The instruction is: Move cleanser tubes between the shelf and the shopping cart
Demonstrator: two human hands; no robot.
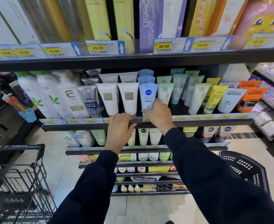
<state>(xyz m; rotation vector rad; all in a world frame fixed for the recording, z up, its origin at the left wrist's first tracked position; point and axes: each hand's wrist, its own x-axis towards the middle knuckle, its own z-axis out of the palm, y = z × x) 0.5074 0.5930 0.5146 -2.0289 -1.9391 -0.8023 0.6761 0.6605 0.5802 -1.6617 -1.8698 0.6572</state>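
Several cleanser tubes stand cap-down in rows on the middle shelf (197, 122). My right hand (158, 114) grips the lower end of a light blue Nivea tube (148, 94) at the front of its row; the tube stands upright on the shelf. My left hand (119, 129) rests with relaxed fingers on the shelf's front rail, just below two white tubes (128, 98), holding nothing. The black wire shopping cart (19, 175) is at the lower left.
An upper shelf (133, 59) with tall boxes and price tags overhangs the tubes. Lower shelves hold more tubes and bottles. A black plastic basket (244, 168) sits at the lower right. Pale floor lies between the cart and the shelving.
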